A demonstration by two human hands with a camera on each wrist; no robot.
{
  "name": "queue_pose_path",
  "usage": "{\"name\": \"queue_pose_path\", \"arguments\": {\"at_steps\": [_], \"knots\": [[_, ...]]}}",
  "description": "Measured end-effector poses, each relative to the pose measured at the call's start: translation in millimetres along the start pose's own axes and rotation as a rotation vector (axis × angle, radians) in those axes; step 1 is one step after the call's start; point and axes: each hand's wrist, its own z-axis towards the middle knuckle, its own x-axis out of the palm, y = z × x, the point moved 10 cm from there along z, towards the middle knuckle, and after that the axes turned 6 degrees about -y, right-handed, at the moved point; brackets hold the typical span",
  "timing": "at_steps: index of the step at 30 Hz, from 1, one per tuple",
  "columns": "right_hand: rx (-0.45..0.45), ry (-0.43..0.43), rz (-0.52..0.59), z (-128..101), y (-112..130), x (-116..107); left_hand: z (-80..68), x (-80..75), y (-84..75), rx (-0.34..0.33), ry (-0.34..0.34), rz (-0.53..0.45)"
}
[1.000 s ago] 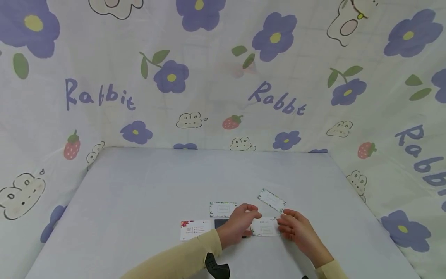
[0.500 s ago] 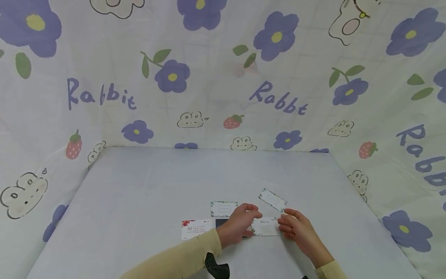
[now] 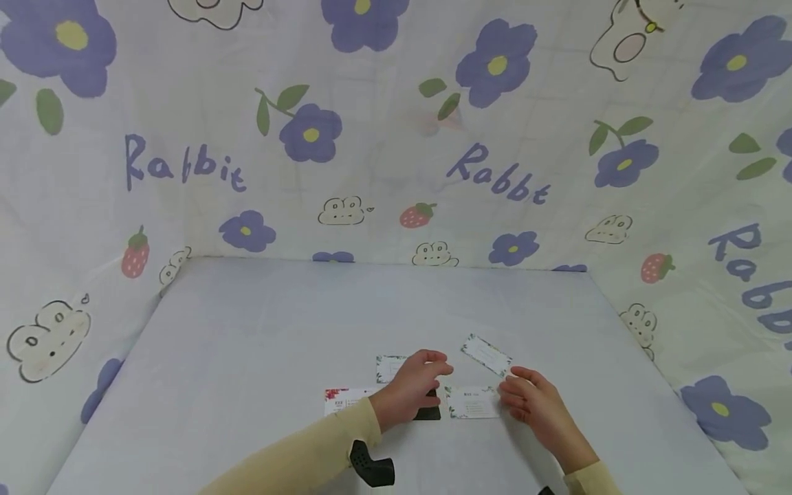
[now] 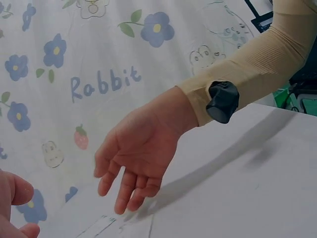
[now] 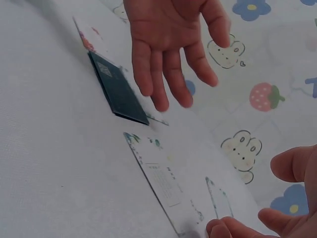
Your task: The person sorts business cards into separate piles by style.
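My left hand (image 3: 410,386) hovers with relaxed fingers over a dark business card pile (image 3: 428,407), which it partly hides. My right hand (image 3: 540,407), fingers loosely bent, has its tips close to the right edge of a white card with leafy corners (image 3: 472,403). Behind that card lies a slanted leaf-bordered card (image 3: 486,355). Neither hand holds anything. In the right wrist view the dark pile (image 5: 118,90) looks thick, beside the leafy card (image 5: 166,181). The left wrist view shows the right hand (image 4: 143,144) palm-on, fingers spread downward.
Left of the dark pile lies a white card with red flowers (image 3: 342,400), partly behind the left sleeve. Another leaf-bordered card (image 3: 387,369) lies behind, partly covered by the left hand. The white table (image 3: 260,323) meets a patterned cloth (image 3: 371,158) at its back and sides.
My left hand has drawn left and slightly up from the leafy card, exposing more of the dark pile. The right hand has shifted a little right from the card's edge. The view has turned slightly.
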Motion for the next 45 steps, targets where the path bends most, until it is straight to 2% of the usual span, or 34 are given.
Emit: {"name": "queue_pose_path", "arguments": {"at_steps": [6,11,19,24,29,35,45], "knots": [[-0.003,-0.011,-0.031,3.0,7.3,-6.6,0.1,-39.6,-14.2,0.037,-0.050,0.037],[-0.014,0.005,-0.046,4.2,10.7,-13.7,-2.6,-89.5,-20.4,0.049,-0.128,0.029],[-0.019,0.020,-0.053,3.1,15.1,-23.5,-25.2,-177.0,-24.9,0.038,-0.260,0.017],[-0.038,0.047,-0.042,2.7,19.1,-23.0,-38.4,-214.0,-22.8,0.022,-0.308,-0.032],[-0.053,0.073,-0.028,4.5,21.1,-18.5,-50.3,-236.3,-21.4,0.025,-0.328,-0.072],[-0.062,0.087,-0.036,6.5,23.2,-12.8,-63.1,-253.2,-17.8,0.030,-0.341,-0.097],[-0.075,0.113,-0.027,8.4,31.0,-1.1,-68.4,-264.9,-17.3,0.039,-0.368,-0.105]]}}
